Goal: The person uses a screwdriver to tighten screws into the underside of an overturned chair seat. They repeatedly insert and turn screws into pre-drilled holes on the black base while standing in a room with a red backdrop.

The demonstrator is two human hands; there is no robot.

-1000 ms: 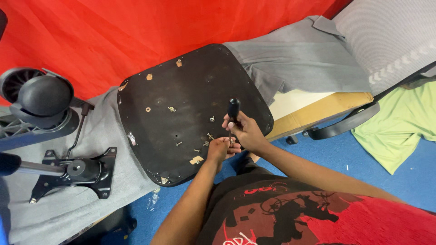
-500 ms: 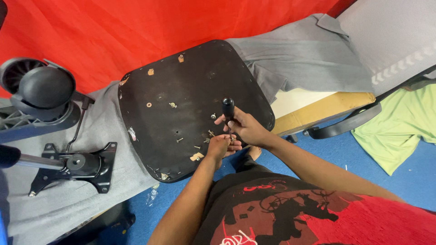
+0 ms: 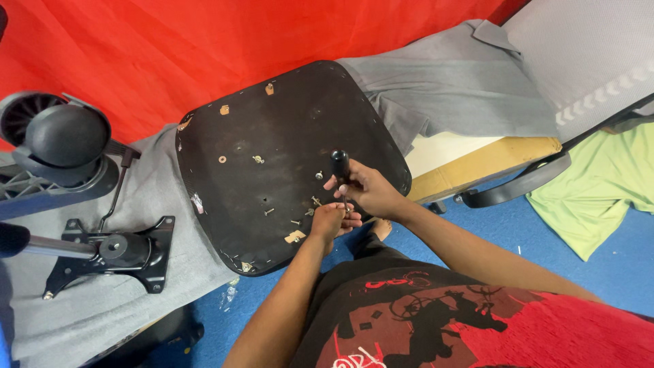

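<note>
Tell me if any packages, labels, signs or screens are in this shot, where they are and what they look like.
No packages, signs or screens show.
Printed graphic: on the person's shirt, bottom of frame; black fabric with red and pale shapes.
Near the hands: only the black-handled screwdriver and the dark seat underside, no label visible.

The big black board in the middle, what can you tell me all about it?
The black seat board is a flat, rounded-square panel, dark and scuffed like painted wood, with chipped pale spots along its edges. It lies tilted on grey cloth in front of a red sheet. Small screws and washers dot its surface. At its lower right edge, the right hand holds a black-handled screwdriver upright on it, while the left hand has its fingers by the tip.
</note>
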